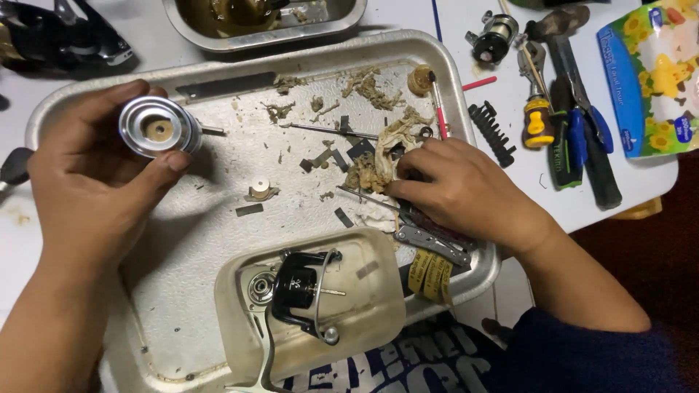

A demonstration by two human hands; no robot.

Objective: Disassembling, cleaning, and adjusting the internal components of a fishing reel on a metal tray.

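Note:
My left hand [87, 182] holds a round silver spool [158, 128] above the left end of a large metal tray [218, 240], fingers and thumb wrapped around its rim. My right hand [459, 189] rests at the tray's right side, fingertips pressed on a dirty crumpled tissue [378, 156] and a thin metal rod [364, 198]. A black and silver fishing reel body [295, 291] lies in a cloudy plastic tub [364, 306] at the tray's near edge.
Small metal parts, a white washer [260, 188] and greasy scraps litter the tray. A folding multi-tool [433, 244] lies under my right wrist. Screwdrivers and pliers [575, 131], a bit holder [491, 132], another reel [494, 36], a tissue pack [652, 73] and a second pan [262, 22] surround it.

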